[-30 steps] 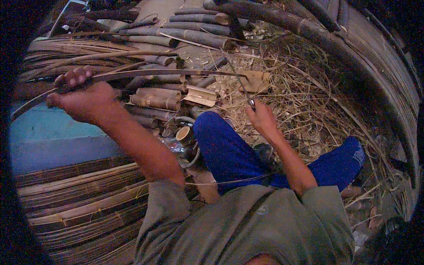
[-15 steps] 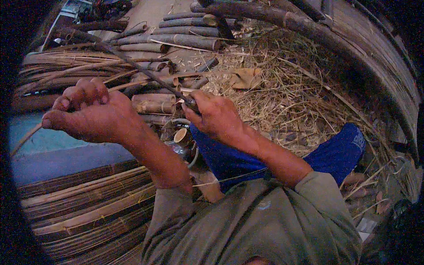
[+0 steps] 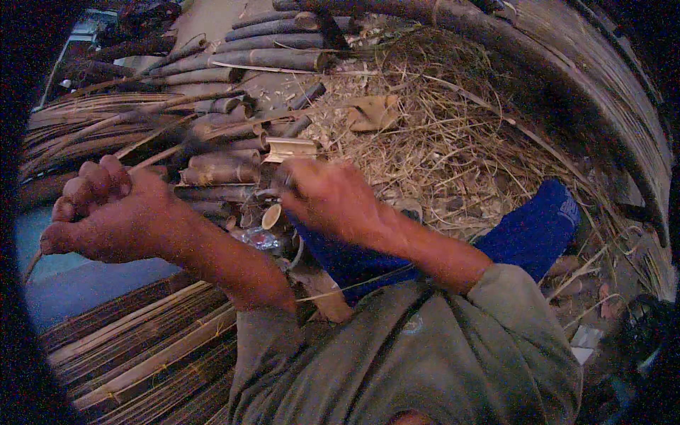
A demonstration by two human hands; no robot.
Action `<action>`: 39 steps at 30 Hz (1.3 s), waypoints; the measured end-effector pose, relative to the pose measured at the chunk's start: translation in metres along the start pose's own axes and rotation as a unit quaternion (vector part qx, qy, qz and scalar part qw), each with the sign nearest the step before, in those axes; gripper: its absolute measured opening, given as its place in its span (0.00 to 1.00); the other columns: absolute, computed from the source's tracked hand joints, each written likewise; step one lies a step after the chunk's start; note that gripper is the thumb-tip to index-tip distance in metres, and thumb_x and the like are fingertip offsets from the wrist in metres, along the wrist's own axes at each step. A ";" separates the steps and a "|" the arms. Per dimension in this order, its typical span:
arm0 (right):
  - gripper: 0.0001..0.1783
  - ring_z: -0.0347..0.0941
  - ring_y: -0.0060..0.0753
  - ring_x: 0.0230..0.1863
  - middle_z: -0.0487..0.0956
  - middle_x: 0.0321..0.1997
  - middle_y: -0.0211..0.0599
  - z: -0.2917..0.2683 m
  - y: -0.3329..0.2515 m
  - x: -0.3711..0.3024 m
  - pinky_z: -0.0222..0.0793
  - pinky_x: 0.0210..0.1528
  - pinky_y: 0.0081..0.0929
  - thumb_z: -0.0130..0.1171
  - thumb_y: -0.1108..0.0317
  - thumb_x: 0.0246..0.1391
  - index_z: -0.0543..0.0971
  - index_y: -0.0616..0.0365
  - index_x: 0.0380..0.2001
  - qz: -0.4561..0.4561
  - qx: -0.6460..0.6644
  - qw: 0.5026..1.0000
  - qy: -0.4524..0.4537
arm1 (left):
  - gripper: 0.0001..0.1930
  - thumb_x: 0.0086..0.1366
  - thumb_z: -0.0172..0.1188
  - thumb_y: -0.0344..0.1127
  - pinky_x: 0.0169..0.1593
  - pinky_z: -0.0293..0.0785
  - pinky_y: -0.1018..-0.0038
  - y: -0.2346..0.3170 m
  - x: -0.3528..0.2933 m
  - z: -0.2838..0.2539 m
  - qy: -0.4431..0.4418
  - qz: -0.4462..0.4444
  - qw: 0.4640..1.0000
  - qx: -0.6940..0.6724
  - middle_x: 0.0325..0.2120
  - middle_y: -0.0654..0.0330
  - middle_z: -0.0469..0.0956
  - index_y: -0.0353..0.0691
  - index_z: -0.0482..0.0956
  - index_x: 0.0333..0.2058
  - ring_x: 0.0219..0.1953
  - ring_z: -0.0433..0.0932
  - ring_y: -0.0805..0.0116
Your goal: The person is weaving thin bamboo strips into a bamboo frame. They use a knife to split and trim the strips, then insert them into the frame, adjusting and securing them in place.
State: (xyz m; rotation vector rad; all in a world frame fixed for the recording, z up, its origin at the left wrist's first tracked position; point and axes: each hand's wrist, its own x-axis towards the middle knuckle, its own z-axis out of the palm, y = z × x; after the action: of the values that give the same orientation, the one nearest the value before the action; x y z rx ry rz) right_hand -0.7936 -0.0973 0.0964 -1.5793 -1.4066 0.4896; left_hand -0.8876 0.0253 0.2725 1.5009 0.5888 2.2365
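At the left, my left hand [image 3: 117, 212] is closed with curled fingers around a thin bamboo strip [image 3: 32, 263], whose end juts out below the thumb. My right hand [image 3: 322, 198], right of it and over the blue cloth on my lap [image 3: 340, 258], is closed as a fist and blurred by motion. It grips what looks like a long, narrow dark knife; the handle is mostly hidden by the fingers. The blade [image 3: 202, 140] shows only as a dark smear pointing left. Beyond the right hand lies a split bamboo piece [image 3: 292, 149] with its pale inside up.
Cut bamboo poles [image 3: 273, 59] lie stacked at the back. A heap of shavings [image 3: 432, 134] spreads ahead on the right. Bundled strips [image 3: 78, 127] lie at the far left, slatted bamboo [image 3: 149, 333] at the near left. A long pole [image 3: 496, 49] slants across the upper right.
My left hand has moved left and slightly down with the strip. My right hand has shifted left and down, and the knife has swung into a blur. The whole view has also shifted.
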 end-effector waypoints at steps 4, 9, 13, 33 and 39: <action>0.19 0.77 0.61 0.32 0.80 0.33 0.57 0.019 0.068 0.018 0.72 0.35 0.53 0.57 0.53 0.56 0.76 0.61 0.38 0.128 0.008 0.990 -0.060 | 0.29 0.64 0.49 0.69 0.18 0.41 0.77 0.000 0.009 0.000 -0.003 0.006 1.000 0.021 0.15 0.69 0.56 0.48 0.60 0.24 0.15 0.48 0.76; 0.18 0.77 0.61 0.33 0.79 0.28 0.57 0.016 0.034 0.005 0.72 0.35 0.54 0.56 0.54 0.56 0.76 0.62 0.35 -0.007 0.034 0.999 0.023 | 0.28 0.64 0.49 0.68 0.17 0.43 0.77 -0.007 0.024 -0.021 -0.037 -0.094 0.987 -0.123 0.13 0.71 0.60 0.50 0.64 0.20 0.14 0.49 0.76; 0.17 0.78 0.60 0.31 0.79 0.27 0.55 0.036 0.097 0.021 0.73 0.34 0.52 0.59 0.55 0.55 0.75 0.61 0.34 0.121 0.022 0.992 -0.020 | 0.28 0.66 0.46 0.67 0.18 0.45 0.75 -0.018 0.034 -0.019 -0.027 -0.071 0.992 -0.105 0.13 0.70 0.61 0.49 0.66 0.21 0.15 0.51 0.75; 0.22 0.78 0.61 0.33 0.80 0.30 0.57 0.071 0.212 0.026 0.74 0.39 0.54 0.53 0.49 0.57 0.76 0.60 0.39 0.222 -0.071 0.968 -0.096 | 0.21 0.72 0.38 0.53 0.18 0.46 0.71 -0.063 0.066 -0.046 0.028 0.037 0.986 0.162 0.15 0.62 0.59 0.45 0.60 0.25 0.16 0.52 0.69; 0.22 0.78 0.62 0.34 0.80 0.30 0.58 0.090 0.286 0.012 0.74 0.39 0.54 0.54 0.49 0.57 0.77 0.60 0.37 0.246 -0.111 0.960 -0.078 | 0.23 0.73 0.35 0.53 0.18 0.53 0.72 -0.065 0.081 -0.038 0.019 -0.022 0.998 0.049 0.16 0.61 0.59 0.43 0.60 0.24 0.15 0.55 0.67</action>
State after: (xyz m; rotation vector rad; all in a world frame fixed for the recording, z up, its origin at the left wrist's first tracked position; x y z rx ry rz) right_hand -0.7044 -0.0264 -0.1813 -2.1278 -1.2055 0.7853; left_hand -0.9462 0.1180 0.2869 1.4793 0.7452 2.2367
